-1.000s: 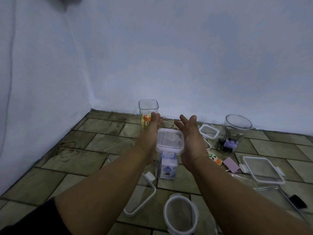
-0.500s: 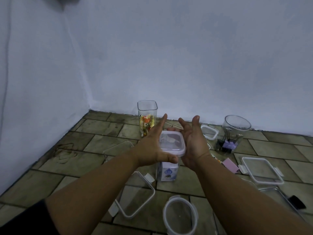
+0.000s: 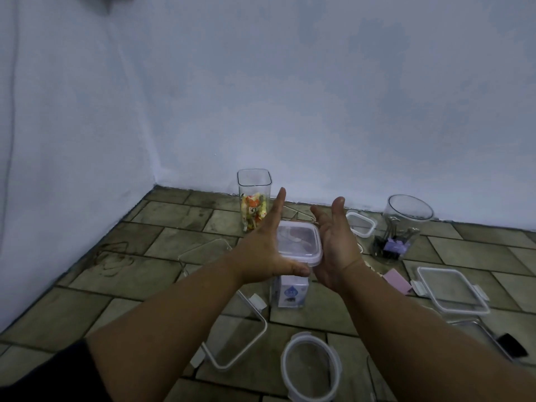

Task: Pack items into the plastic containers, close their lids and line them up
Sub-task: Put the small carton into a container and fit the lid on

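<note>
The left hand (image 3: 261, 253) lay flat against the left side of the lid (image 3: 298, 240), fingers straight and pointing away, thumb stretched along the lid's near rim. The right hand (image 3: 336, 248) stood spread on the lid's right side, palm turned in, fingers loosely bent; whether it touched the rim cannot be told. The lid sat on top of the container (image 3: 290, 291), which stood upright on the tiled floor (image 3: 162, 274) with a blue-labelled pack inside; the hands and lid hid its upper part. Behind the container to the left, near the wall (image 3: 290, 97), stood an open square jar (image 3: 253, 198) holding bright wrapped sweets. Behind it to the right lay a small lid (image 3: 361, 224), partly covered by the right hand, and further right a round jar (image 3: 406, 224) with binder clips. Right of the container lay a pink pad (image 3: 396, 281) and beyond it a large lid (image 3: 452, 288). Left of the container sat a clear tray (image 3: 203, 253). Nearer the person, a rectangular lid (image 3: 240, 338) lay half under the left forearm, and a round lid (image 3: 310, 369) lay between the two forearms.
</note>
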